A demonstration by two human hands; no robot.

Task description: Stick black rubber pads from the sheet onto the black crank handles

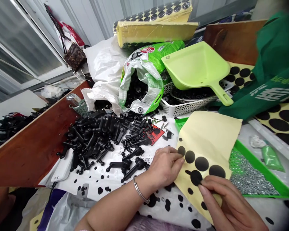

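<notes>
A yellowish backing sheet (208, 128) with rows of black round stickers slants over the table in front of me. At its left edge, my left hand (166, 165) is closed, its fingertips gripping the paper; a metal bangle circles that wrist. My right hand (228, 200) pinches a black round sticker (196, 177) by its edge between thumb and finger. The sticker has a small tab and lies against or just above the sheet; I cannot tell which. Left of my hands lies a heap of black plastic arm-shaped parts (96, 134), with several parts loose near my left wrist.
Behind the sheet, a green tray (279, 189) holds many small metal screws. A lime dustpan (197, 64) rests on a white basket (180, 109). Farther back are an open green bag (159, 57) and white sacks (106, 61). A brown board (36, 138) borders the left.
</notes>
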